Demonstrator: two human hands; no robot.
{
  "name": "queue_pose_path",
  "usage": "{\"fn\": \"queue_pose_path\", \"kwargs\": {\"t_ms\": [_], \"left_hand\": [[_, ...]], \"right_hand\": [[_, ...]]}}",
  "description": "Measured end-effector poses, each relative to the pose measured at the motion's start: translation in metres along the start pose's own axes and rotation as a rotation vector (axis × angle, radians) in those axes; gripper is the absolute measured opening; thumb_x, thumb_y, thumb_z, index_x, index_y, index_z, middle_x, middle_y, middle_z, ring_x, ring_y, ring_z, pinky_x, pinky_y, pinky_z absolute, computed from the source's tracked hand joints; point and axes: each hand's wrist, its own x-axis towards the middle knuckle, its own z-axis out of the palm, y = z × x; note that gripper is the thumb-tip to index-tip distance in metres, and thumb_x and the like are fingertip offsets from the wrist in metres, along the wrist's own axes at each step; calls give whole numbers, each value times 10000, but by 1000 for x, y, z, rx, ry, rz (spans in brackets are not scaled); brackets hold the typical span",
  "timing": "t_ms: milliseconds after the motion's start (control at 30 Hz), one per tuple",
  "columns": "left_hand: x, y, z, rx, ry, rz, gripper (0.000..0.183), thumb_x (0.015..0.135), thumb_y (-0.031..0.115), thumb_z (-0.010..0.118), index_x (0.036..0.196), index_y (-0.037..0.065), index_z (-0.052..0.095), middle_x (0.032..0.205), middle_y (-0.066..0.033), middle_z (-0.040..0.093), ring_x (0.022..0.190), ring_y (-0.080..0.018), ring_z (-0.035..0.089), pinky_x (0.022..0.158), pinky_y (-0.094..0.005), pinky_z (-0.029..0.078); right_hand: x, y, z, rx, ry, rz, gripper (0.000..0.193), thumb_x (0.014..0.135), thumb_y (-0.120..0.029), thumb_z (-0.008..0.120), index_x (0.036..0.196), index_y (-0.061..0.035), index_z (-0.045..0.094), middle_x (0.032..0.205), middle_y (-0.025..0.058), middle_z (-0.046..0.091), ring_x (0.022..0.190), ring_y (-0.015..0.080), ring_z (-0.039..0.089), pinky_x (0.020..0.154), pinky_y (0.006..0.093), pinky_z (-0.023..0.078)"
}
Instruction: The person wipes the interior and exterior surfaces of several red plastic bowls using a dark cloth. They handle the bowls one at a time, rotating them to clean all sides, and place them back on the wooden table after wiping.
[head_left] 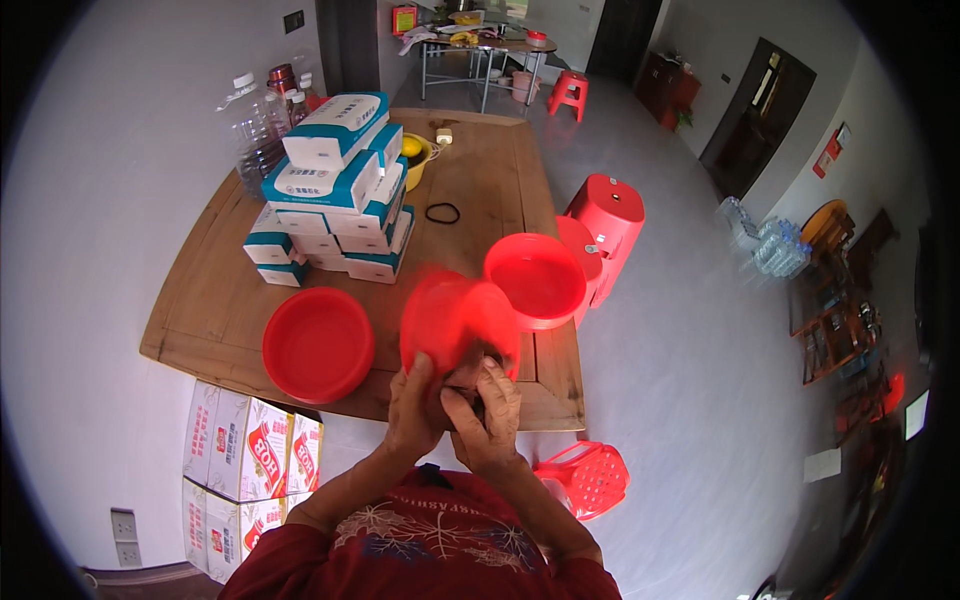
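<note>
At the table's near edge a red plastic basin (440,310) is tilted and smeared by motion. My left hand (412,405) is closed at its near rim, thumb up against the basin. Beside it my right hand (487,415) has its fingers bent together around a dark brown, crumpled-looking thing (466,379); blur hides what kind it is. To the left of my hands sits another red basin (318,345). A third red basin (536,280) rests near the table's right edge.
Blue-and-white boxes (330,190) are stacked on the wooden table (480,190), with clear plastic bottles (255,130) behind. A black loop (442,212) lies near a yellow container (418,175). Red stools (606,215) stand right; cartons (245,450) and a red stool (590,480) are nearer me.
</note>
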Motion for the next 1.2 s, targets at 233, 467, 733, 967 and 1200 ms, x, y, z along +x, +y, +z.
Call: {"fn": "queue_pose_path", "kwargs": {"t_ms": [233, 467, 733, 967, 1200], "left_hand": [[-20, -12, -23, 346, -201, -59, 293, 986, 252, 440, 945, 17, 610, 841, -8, 603, 741, -57, 508, 642, -225, 417], [-29, 0, -24, 447, -455, -101, 238, 969, 185, 484, 934, -8, 619, 865, 12, 601, 810, -71, 518, 735, -272, 443], [-19, 10, -26, 479, -560, -348, 239, 840, 132, 667, 1045, 17, 622, 907, 10, 624, 845, -73, 541, 766, -267, 449], [10, 17, -6, 769, -611, -226, 609, 639, 39, 811, 1187, 18, 546, 1116, -40, 595, 1027, -123, 541, 862, -304, 471], [-8, 6, -33, 774, -568, -168, 504, 624, 37, 818, 1075, 24, 593, 1037, -29, 637, 986, -89, 574, 823, -270, 479]], "right_hand": [[52, 25, -25, 119, -206, 119, 323, 758, -26, 555, 1078, -43, 598, 1144, 149, 537, 1114, 327, 518, 904, 423, 425], [39, 97, -47, 1139, -314, 875, 339, 791, -14, 445, 1111, 23, 551, 1073, 127, 599, 979, 213, 594, 893, 330, 464], [22, 105, -58, 1004, -355, 620, 358, 754, 16, 460, 1099, 34, 554, 975, 99, 614, 920, 176, 606, 845, 288, 471], [50, 46, -60, 243, -474, 86, 424, 587, -74, 615, 1006, -127, 646, 961, 111, 552, 929, 282, 566, 786, 437, 461], [47, 38, -49, 415, -318, 85, 416, 612, 43, 578, 997, -90, 665, 1102, 131, 545, 1018, 297, 561, 858, 397, 468]]}}
